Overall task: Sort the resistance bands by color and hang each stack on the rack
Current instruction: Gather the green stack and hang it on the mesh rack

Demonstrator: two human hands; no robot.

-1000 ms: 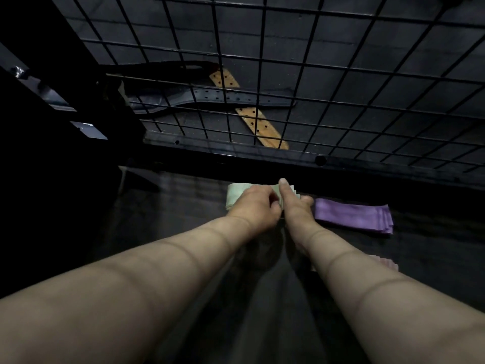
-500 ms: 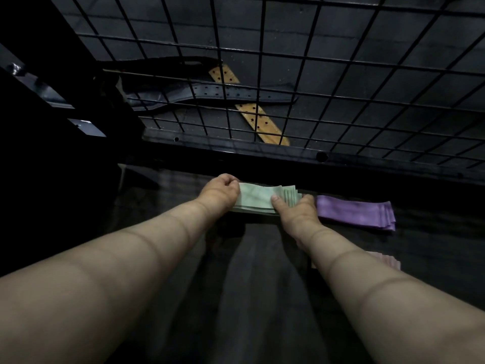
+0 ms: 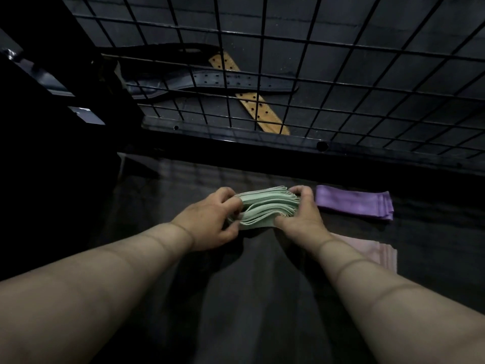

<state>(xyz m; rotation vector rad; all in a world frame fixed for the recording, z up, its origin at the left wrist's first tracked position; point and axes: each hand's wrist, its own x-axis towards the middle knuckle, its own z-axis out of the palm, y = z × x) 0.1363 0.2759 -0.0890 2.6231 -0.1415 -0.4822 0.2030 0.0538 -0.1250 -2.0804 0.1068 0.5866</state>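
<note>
Stack of green bands (image 3: 265,208), left hand (image 3: 210,222), right hand (image 3: 301,219) clasping ends, purple stack (image 3: 354,206) beside

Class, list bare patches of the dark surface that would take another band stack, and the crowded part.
Free: the dark surface left of the left hand; also nearer, between the forearms. Crowded: right of the right hand and green stack, where purple stack and pink stack lie.

the scene is dimly lit; a black wire grid (image 3: 260,69) is set across the upper frame; a dark surface (image 3: 249,298) is spread below
</note>
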